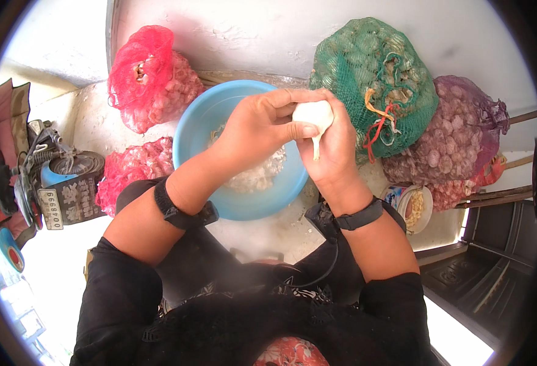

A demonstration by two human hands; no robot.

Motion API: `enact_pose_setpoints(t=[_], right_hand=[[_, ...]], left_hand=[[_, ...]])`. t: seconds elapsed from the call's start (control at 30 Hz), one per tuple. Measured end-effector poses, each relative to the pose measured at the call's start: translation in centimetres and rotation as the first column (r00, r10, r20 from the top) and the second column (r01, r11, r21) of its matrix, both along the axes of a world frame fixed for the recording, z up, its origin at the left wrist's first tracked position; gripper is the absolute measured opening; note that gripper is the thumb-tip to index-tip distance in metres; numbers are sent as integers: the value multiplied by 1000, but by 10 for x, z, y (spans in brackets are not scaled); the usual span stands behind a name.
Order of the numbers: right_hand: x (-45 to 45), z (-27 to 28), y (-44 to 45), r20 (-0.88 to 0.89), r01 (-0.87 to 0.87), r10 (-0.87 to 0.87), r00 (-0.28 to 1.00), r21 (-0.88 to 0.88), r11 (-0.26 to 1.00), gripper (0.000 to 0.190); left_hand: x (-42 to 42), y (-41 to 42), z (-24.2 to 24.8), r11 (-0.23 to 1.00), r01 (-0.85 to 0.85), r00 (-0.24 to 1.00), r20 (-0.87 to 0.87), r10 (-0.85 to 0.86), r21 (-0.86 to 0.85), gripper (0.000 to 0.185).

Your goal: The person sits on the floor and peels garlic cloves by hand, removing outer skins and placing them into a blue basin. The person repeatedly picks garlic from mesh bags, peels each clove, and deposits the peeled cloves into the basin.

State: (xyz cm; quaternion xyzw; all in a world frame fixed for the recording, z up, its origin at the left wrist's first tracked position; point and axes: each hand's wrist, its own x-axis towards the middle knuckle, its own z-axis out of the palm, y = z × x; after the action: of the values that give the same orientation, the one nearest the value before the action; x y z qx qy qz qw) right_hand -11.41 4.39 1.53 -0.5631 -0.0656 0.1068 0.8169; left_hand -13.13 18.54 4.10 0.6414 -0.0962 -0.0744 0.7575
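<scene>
A white garlic bulb (313, 114) with a short pale stem sits between my two hands, above the right side of a blue plastic basin (190, 114). My left hand (261, 123) grips the bulb, its thumb pressed on the lower part near the stem. My right hand (328, 137) cups it from the other side, fingers curled over the top. Below, pale papery garlic skins (254, 176) lie in the basin, partly hidden by my left hand and forearm. A black strap with a small device circles each wrist.
Red mesh sacks of garlic (158, 87) (133, 164) stand left of the basin. Green (364, 68) and purple (451, 123) mesh sacks stand right, near a white bucket (424, 208) holding pale pieces. A wall (250, 36) rises behind; a parked vehicle (62, 183) is at left, a dark door (474, 274) at right.
</scene>
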Motion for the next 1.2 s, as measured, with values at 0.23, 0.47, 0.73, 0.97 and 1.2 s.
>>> enact_pose_setpoints(t=[0.23, 0.47, 0.73, 0.97, 1.2], right_hand=[[4, 28, 4, -136, -134, 178, 975, 283, 950, 31], [6, 10, -1, -26, -90, 93, 995, 111, 990, 34], [13, 8, 1, -214, -59, 132, 968, 317, 947, 40], [18, 12, -3, -161, -140, 187, 969, 262, 955, 44], [10, 20, -1, -47, -182, 191, 981, 146, 972, 38]], left_hand=[[9, 8, 3, 996, -13, 999, -33, 10, -86, 32], [6, 3, -7, 999, -43, 998, 42, 44, -28, 24], [8, 6, -5, 990, -48, 993, -117, 33, -133, 29], [6, 4, -4, 996, 43, 995, -87, -50, -76, 32], [9, 11, 0, 999, 49, 988, -148, -44, 25, 18]])
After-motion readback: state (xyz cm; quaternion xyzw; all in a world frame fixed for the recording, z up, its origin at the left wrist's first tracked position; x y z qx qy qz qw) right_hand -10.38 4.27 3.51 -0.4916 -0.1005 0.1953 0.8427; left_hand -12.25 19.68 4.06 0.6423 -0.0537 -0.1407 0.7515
